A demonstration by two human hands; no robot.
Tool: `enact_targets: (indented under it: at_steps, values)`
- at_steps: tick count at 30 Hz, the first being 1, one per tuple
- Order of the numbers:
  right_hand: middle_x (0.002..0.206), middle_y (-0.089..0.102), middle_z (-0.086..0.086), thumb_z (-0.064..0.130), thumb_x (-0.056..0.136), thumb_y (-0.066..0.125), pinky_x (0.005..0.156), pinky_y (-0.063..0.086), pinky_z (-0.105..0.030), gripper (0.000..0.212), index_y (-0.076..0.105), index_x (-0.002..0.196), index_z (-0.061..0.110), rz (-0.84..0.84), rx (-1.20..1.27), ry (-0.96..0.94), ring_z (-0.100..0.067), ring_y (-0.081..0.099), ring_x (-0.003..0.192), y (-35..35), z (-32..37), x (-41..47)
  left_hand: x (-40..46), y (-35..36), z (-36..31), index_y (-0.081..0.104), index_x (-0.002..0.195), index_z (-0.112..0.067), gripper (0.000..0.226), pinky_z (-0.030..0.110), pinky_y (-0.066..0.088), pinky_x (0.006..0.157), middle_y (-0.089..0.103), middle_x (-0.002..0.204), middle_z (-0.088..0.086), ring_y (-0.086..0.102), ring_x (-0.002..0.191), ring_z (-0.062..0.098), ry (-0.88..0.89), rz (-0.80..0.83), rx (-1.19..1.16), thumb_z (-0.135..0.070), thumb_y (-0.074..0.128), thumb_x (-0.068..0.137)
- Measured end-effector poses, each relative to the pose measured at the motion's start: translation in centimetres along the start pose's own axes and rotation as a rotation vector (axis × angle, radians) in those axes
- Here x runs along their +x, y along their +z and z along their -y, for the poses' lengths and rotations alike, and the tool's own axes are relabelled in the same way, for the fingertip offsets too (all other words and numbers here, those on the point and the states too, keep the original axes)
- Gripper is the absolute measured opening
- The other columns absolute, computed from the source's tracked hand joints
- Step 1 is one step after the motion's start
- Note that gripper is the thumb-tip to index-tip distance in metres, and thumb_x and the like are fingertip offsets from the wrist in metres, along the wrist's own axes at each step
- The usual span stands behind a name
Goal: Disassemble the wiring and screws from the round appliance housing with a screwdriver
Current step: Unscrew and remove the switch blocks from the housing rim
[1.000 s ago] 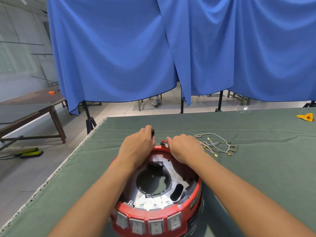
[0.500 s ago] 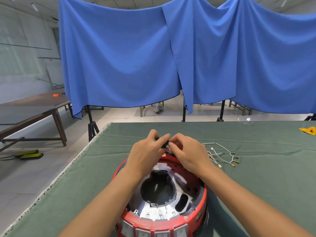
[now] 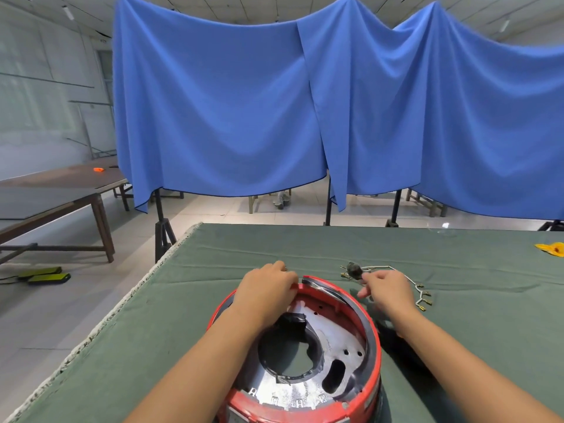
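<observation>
The round red appliance housing [image 3: 370,340] lies open side up on the green-covered table, showing its metal base plate [image 3: 335,340] with a large round hole. My left hand [image 3: 267,290] lies on the far rim, fingers curled over its edge. To the right of the housing, my right hand [image 3: 386,290] pinches a small dark part [image 3: 354,270] at its fingertips, just above the loose white wiring harness [image 3: 419,293] lying on the cloth. I see no screwdriver.
The green table cloth [image 3: 457,331] stretches far to the right, with a yellow object [image 3: 551,248] near its far right edge. The table's left edge [image 3: 146,279] drops to the floor. Blue curtains [image 3: 229,117] hang behind; a wooden table [image 3: 55,193] stands at left.
Both hands were together at the housing's far rim. My right hand has since moved right toward the wires with a small dark part; my left hand stays on the rim.
</observation>
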State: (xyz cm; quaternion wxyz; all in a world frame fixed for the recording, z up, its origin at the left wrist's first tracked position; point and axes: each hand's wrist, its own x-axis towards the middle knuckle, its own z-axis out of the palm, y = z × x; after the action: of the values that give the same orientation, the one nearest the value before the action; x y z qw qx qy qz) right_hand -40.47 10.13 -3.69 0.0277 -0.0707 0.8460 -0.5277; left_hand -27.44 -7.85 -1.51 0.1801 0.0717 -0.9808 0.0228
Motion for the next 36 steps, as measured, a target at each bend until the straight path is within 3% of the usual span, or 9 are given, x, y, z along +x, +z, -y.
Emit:
enact_targets:
  at_steps: [5,8,12,18,24,27,29,32,36]
  values:
    - [0.070,0.070,0.003,0.039,0.095,0.052,0.075,0.056,-0.044,0.024,0.065,0.085,0.022,0.086,-0.163,-0.080,-0.022,0.066,0.071,-0.3,-0.5,-0.4,0.4,-0.1,0.5,0.066,0.111,-0.031,0.028,0.029,0.036,0.069,0.053,0.106,-0.001,0.055,0.099,0.021,-0.031,0.012,-0.035,-0.035,0.041,0.098]
    - [0.089,0.068,0.009,0.056,0.087,0.054,0.083,0.051,-0.037,0.028,0.061,0.091,0.030,0.091,-0.456,-0.164,-0.019,0.065,0.090,-1.8,-0.9,-1.6,0.7,0.1,0.9,0.068,0.108,-0.032,0.027,0.028,0.037,0.069,0.054,0.103,-0.001,0.057,0.099,0.021,-0.063,0.013,-0.025,-0.035,0.043,0.097]
    - [0.089,0.066,0.012,0.072,0.075,0.056,0.071,0.046,-0.029,0.042,0.062,0.080,0.031,0.168,-0.739,-0.221,-0.015,0.061,0.089,-4.0,-1.4,-3.8,1.1,-0.2,1.5,0.069,0.106,-0.031,0.025,0.031,0.044,0.078,0.058,0.106,0.000,0.058,0.104,0.023,-0.155,0.016,-0.024,-0.032,0.047,0.094]
    - [0.077,0.065,0.004,0.050,0.079,0.059,0.057,0.036,-0.027,0.030,0.058,0.067,0.022,0.177,-0.803,-0.288,-0.022,0.059,0.080,-5.1,-2.2,-5.5,0.4,-1.7,0.5,0.056,0.126,-0.023,0.036,0.037,0.040,0.096,0.053,0.123,0.006,0.044,0.120,0.025,-0.209,0.031,-0.110,-0.029,0.050,0.092]
    - [0.073,0.070,-0.003,0.041,0.091,0.053,0.072,0.055,-0.042,0.024,0.052,0.081,0.019,0.125,-0.260,-0.186,-0.030,0.066,0.072,-5.8,-2.4,-6.2,-2.0,-7.0,-4.3,0.067,0.098,-0.019,0.022,0.035,0.050,0.079,0.069,0.102,0.003,0.061,0.095,0.027,-0.178,0.067,-0.247,-0.028,0.050,0.090]
    - [0.071,0.068,-0.008,0.032,0.095,0.046,0.057,0.058,-0.048,0.013,0.044,0.102,0.022,0.104,-0.052,-0.190,-0.028,0.065,0.053,-6.0,-2.1,-7.0,-3.9,-8.1,-7.7,0.066,0.079,-0.012,0.029,0.032,0.049,0.065,0.069,0.080,0.004,0.062,0.080,0.027,-0.124,0.194,-0.218,-0.036,0.051,0.087]
    - [0.077,0.065,-0.011,0.024,0.098,0.039,0.042,0.053,-0.035,0.027,0.039,0.117,0.042,0.106,0.000,-0.238,-0.028,0.061,0.047,-6.2,-2.1,-7.7,-5.3,-7.8,-9.6,0.058,0.068,-0.014,0.035,0.030,0.041,0.057,0.060,0.066,-0.001,0.058,0.070,0.024,-0.095,0.280,-0.184,-0.043,0.051,0.085]
    - [0.084,0.061,-0.014,0.011,0.099,0.032,0.039,0.047,-0.029,0.032,0.058,0.096,0.030,0.155,0.123,-0.273,-0.027,0.059,0.042,-6.7,-1.9,-8.7,-6.6,-6.6,-11.4,0.042,0.063,-0.016,0.039,0.032,0.035,0.062,0.045,0.064,-0.003,0.050,0.070,0.027,-0.074,0.333,-0.058,-0.045,0.048,0.088]
    - [0.081,0.060,-0.015,0.005,0.096,0.035,0.039,0.043,-0.025,0.035,0.063,0.081,0.018,0.114,0.362,-0.258,-0.038,0.063,0.048,-7.8,-1.1,-9.4,-6.4,-5.1,-11.9,0.044,0.075,-0.015,0.032,0.032,0.034,0.065,0.060,0.088,0.009,0.051,0.077,0.031,-0.080,0.242,-0.015,-0.041,0.043,0.094]
